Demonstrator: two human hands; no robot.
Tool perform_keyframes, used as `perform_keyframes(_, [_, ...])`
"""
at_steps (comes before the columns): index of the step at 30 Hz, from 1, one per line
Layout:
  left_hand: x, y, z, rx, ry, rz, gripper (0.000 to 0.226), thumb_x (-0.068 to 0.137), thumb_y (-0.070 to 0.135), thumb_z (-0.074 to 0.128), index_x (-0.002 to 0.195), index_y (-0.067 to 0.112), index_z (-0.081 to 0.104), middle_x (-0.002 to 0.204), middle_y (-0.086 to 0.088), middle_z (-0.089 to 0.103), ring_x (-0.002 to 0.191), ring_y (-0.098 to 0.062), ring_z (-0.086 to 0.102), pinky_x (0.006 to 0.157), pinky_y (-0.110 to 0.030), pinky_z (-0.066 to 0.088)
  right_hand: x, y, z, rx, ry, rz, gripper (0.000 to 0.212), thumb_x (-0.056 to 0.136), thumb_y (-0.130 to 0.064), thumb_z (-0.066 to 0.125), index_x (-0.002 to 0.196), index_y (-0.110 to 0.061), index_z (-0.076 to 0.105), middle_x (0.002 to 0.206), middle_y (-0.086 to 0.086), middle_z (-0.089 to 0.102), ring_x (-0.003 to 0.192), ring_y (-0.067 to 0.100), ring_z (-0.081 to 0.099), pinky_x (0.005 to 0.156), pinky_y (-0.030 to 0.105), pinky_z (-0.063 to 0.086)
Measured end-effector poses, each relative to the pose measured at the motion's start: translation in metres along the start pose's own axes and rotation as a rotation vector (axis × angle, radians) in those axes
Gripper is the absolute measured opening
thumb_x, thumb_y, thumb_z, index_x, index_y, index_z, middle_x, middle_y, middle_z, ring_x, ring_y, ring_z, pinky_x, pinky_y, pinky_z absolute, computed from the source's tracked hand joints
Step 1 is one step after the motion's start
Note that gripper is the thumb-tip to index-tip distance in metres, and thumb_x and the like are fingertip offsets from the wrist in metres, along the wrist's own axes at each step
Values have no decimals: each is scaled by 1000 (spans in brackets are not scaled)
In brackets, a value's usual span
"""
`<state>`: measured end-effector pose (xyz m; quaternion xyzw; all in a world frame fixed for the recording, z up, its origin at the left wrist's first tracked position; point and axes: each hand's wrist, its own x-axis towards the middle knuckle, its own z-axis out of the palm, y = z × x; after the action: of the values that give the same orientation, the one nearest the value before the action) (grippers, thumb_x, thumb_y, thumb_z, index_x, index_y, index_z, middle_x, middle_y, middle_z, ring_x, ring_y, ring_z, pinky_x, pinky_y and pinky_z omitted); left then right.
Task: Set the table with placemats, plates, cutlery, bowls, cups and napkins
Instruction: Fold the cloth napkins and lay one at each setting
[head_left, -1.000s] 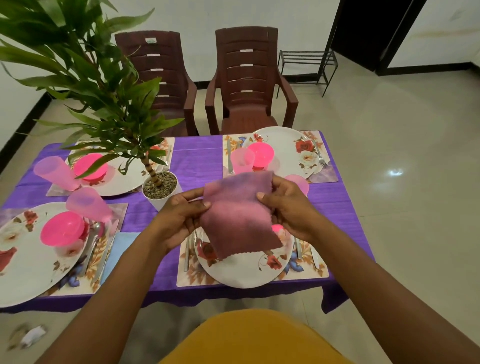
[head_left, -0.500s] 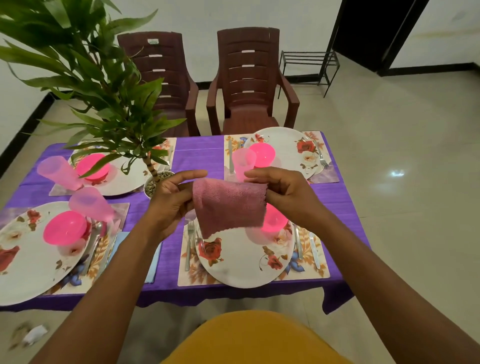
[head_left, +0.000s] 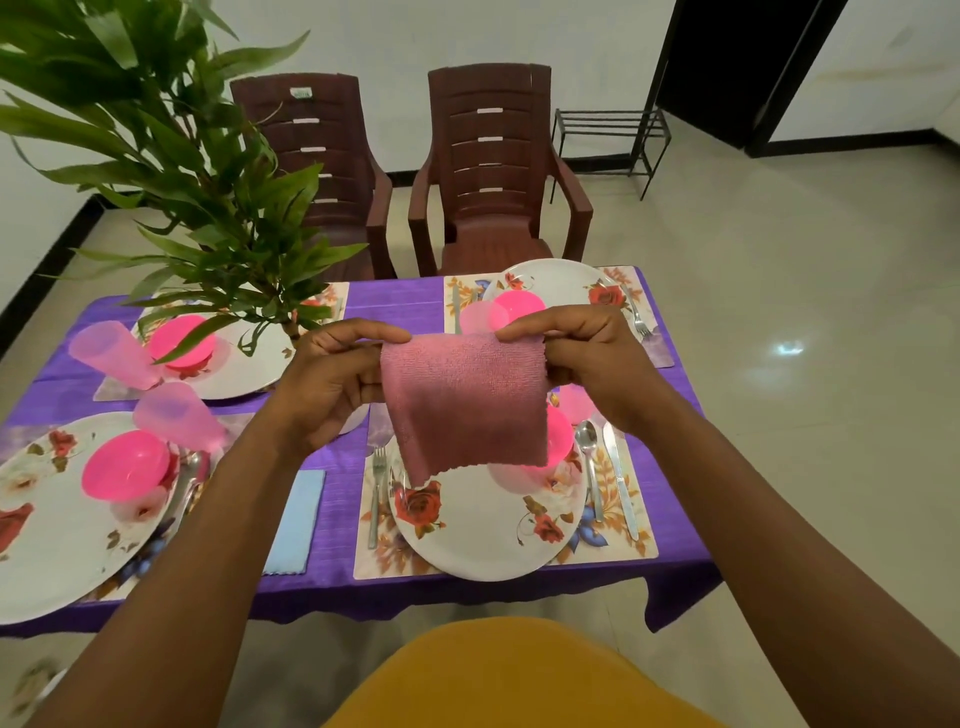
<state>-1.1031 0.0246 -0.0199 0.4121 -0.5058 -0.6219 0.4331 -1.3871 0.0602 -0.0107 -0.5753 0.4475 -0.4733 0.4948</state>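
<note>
Left hand (head_left: 332, 379) and right hand (head_left: 592, 358) pinch pink napkin (head_left: 465, 402) by top corners, cloth hanging in air above near plate (head_left: 488, 530), fork (head_left: 376, 493) to plate's left.

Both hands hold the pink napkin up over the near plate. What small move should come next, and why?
Probably lower the pink napkin to the purple cloth left of the near placemat's fork. Left hand and right hand pinch its top corners; the neighbouring setting's blue napkin already lies beside its own placemat.
</note>
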Motion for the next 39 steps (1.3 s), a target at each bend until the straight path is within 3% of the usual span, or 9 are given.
perform_keyframes(7, [6, -5, 7, -150, -3, -20, 45, 105, 1, 45, 82, 22, 77, 90, -4, 63, 82, -18, 54, 58, -27, 49, 4, -3, 0, -20, -31, 28, 51, 95, 13, 44, 89, -18, 82, 105, -1, 74, 101, 19, 70, 76, 35, 62])
perform_keyframes(12, [0, -27, 10, -274, -115, -167, 30, 109, 32, 40, 122, 18, 63, 125, -10, 63, 100, -29, 60, 77, -42, 50, 5, 0, 1, 11, 9, 196, 38, 98, -2, 44, 102, -14, 79, 107, 1, 69, 82, 17, 65, 61, 27, 54])
perform_keyframes(16, [-5, -33, 15, -129, -177, -192, 64, 90, 12, 68, 148, 29, 50, 134, -3, 65, 109, -27, 70, 72, -41, 61, 1, 16, -3, 97, 41, 273, 30, 88, -19, 71, 117, -23, 74, 125, 5, 63, 106, 27, 65, 70, 36, 56])
perform_keyframes(19, [-9, -34, 22, -156, -187, -185, 79, 87, 1, 72, 151, 37, 46, 139, -8, 66, 117, -32, 70, 76, -41, 65, -3, 26, -5, 236, 67, 333, 46, 89, -1, 73, 129, -23, 66, 135, 12, 59, 123, 37, 59, 81, 39, 57])
perform_keyframes(23, [-12, -33, 31, -216, -88, -205, 60, 91, 0, 65, 146, 23, 57, 133, -15, 68, 93, -24, 73, 66, -30, 64, -9, 29, 0, 422, 123, 375, 44, 89, 5, 70, 130, -13, 68, 126, 13, 66, 107, 28, 64, 72, 30, 59])
perform_keyframes(26, [-13, -37, 30, -249, -50, -221, 42, 98, 7, 59, 139, 15, 65, 135, -15, 68, 84, -20, 69, 67, -28, 61, -15, 34, 4, 487, 114, 418, 34, 93, 0, 67, 126, -6, 71, 130, 7, 70, 110, 24, 66, 79, 34, 60])
perform_keyframes(31, [-17, -36, 22, -268, -138, -269, 43, 105, 5, 44, 145, 11, 58, 144, -12, 63, 110, -31, 68, 94, -38, 59, -23, 41, 10, 451, 115, 490, 38, 91, 1, 70, 127, -8, 71, 133, 10, 66, 114, 29, 66, 79, 36, 63])
perform_keyframes(36, [-26, -34, 20, -266, -192, -306, 61, 92, -13, 49, 149, 9, 53, 146, -8, 62, 116, -36, 65, 80, -32, 64, -26, 49, 11, 333, 91, 491, 44, 87, 3, 75, 127, -15, 71, 140, 3, 59, 123, 29, 62, 85, 37, 63])
perform_keyframes(39, [-26, -31, 26, -202, -142, -284, 62, 93, -18, 50, 148, 9, 54, 146, -6, 61, 110, -34, 67, 80, -31, 63, -29, 54, 18, -59, 88, 406, 42, 88, -17, 81, 125, -32, 70, 135, -11, 57, 120, 21, 61, 94, 47, 61])
